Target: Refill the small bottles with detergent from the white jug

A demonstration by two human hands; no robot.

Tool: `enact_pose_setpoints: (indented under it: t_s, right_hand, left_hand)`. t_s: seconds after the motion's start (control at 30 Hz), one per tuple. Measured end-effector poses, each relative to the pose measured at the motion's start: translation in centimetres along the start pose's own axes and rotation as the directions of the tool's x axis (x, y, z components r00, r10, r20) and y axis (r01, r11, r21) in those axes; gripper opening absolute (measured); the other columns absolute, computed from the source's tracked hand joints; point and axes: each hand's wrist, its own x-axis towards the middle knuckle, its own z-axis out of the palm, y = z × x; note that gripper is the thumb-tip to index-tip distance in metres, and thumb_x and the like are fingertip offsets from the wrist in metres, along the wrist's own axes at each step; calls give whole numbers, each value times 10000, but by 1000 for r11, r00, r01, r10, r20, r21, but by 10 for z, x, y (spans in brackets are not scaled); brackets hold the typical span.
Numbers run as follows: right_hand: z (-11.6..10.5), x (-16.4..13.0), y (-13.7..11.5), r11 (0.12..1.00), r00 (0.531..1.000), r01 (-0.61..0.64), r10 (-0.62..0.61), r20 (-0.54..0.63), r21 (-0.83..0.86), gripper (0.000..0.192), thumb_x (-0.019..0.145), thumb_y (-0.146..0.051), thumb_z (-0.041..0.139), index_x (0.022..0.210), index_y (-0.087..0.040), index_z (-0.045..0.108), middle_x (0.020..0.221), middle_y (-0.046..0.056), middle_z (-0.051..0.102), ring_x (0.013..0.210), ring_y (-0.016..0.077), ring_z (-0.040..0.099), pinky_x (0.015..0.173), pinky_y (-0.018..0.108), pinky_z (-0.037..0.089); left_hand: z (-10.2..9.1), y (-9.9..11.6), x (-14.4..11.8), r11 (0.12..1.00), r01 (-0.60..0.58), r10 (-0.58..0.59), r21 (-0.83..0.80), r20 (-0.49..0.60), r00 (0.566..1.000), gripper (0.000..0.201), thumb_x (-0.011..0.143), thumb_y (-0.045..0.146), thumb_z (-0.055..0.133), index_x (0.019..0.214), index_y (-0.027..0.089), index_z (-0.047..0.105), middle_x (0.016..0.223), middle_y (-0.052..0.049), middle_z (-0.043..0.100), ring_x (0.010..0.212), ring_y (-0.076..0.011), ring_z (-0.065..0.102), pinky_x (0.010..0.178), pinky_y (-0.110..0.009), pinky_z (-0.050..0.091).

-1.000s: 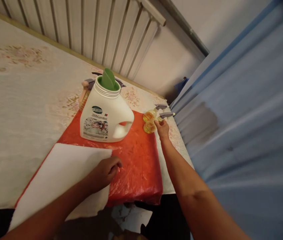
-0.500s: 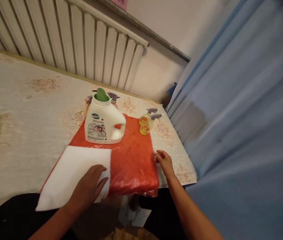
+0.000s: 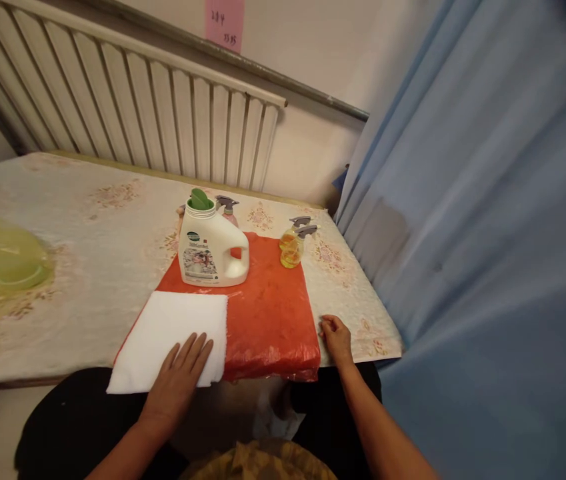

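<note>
Blue cloth curtain [image 3: 487, 220] fills the right side. A pale flowered tablecloth [image 3: 87, 233] covers the table, and on it lies a red plastic-wrapped flat pack [image 3: 267, 307]. On the far part of this pack stands a white plastic jug with green spout [image 3: 211, 243]; two small yellow spray bottles [image 3: 293, 243] stand just right of it. A white folded cloth [image 3: 173, 337] lies on the near left part. The left hand [image 3: 177, 377] rests flat on this cloth with the fingers spread. The right hand [image 3: 337, 337], fingers curled, touches the near right edge of the pack.
</note>
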Motion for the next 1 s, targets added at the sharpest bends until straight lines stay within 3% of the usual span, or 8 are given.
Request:
enact_pose_setpoints:
  t_s: [0.13,0.27,0.4,0.5,0.6,0.7,0.8,1.0]
  right_hand:
    - [-2,0,2,1000,1000,-2,2,-3,20,273,651,-393,657,841,-199,688,553,-34,641,468,170,573,517,289,463]
    - [-4,0,4,999,1000,7,-7,-8,45,271,668,-375,652,867,-194,683,541,-39,632,481,167,568,537,288,465]
    - [-5,1,7,998,1000,10,-10,-6,68,283,679,-379,646,883,-186,683,529,-38,625,501,171,580,536,284,469]
    - [-5,3,9,997,1000,4,-4,-4,83,292,678,-391,647,879,-182,681,546,-30,640,488,166,578,516,279,467]
    - [-5,4,10,995,1000,-2,2,-5,95,293,672,-390,654,877,-182,675,577,-23,657,472,156,569,504,277,468]
    - [-6,4,10,994,1000,-5,6,-1,106,296,676,-391,653,887,-184,673,592,-23,661,482,152,574,522,276,477]
    - [-6,3,9,993,1000,-12,12,3,115,300,677,-405,654,883,-188,673,593,-22,662,479,149,572,516,273,474]
    - [-6,3,6,991,1000,-17,16,9,136,289,666,-394,649,862,-183,667,620,-9,682,459,140,566,471,261,457]
  left_hand:
    - [2,-7,-1,1000,-30,30,-5,4,1000,719,780,-35,349,1442,220,470,1536,-94,428,1432,-277,369,1116,-502,374]
    - [-9,-10,-1,998,-57,58,-16,38,998,772,728,-59,364,1451,200,453,1547,-94,413,1439,-261,360,1131,-471,362]
    - [-19,-16,-1,989,-71,78,-127,51,996,776,697,-46,388,1438,174,460,1538,-111,431,1436,-241,373,1143,-453,363]
    - [-19,-25,1,958,-24,36,-286,39,999,644,774,54,425,1396,198,509,1492,-104,501,1404,-238,428,1138,-456,384]
    - [-24,-34,8,882,115,-82,-456,93,992,490,867,271,454,1333,178,572,1410,-115,590,1327,-266,524,1109,-464,425]
    - [-42,-40,21,749,332,-224,-574,252,941,496,887,386,447,1313,179,592,1365,-88,632,1266,-267,581,1102,-436,437]
    - [-60,-44,34,615,486,-344,-620,344,874,491,881,441,474,1293,208,607,1319,-59,669,1253,-280,589,1097,-418,438]
    - [-66,-53,43,409,604,-505,-684,382,774,569,830,525,536,1260,159,600,1336,-128,645,1255,-325,576,1124,-463,387]
